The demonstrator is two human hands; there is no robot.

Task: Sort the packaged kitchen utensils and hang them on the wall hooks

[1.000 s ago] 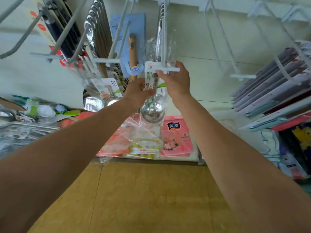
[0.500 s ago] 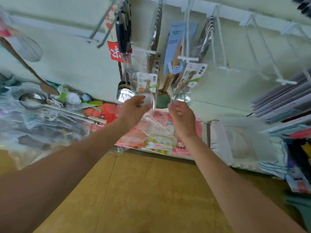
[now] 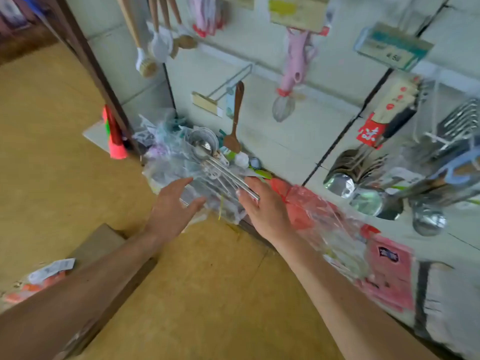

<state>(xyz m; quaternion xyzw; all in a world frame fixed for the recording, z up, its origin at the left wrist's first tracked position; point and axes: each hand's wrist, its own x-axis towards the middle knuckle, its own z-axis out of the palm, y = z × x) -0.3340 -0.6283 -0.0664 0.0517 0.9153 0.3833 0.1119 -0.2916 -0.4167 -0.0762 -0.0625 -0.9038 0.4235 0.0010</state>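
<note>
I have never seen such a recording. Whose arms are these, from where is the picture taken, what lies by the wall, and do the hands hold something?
There is no machine: a person works with bare hands, and the camera sits on the person's head, looking forward and down, so the arms enter from below. The left hand and right hand are both open and reach toward a pile of utensils in clear plastic bags lying on the floor against the wall. Neither grips anything; whether the right one touches the long steel handle beside it, I cannot tell. Higher on the wall hang steel ladles, a pink whisk and a brown spoon.
</note>
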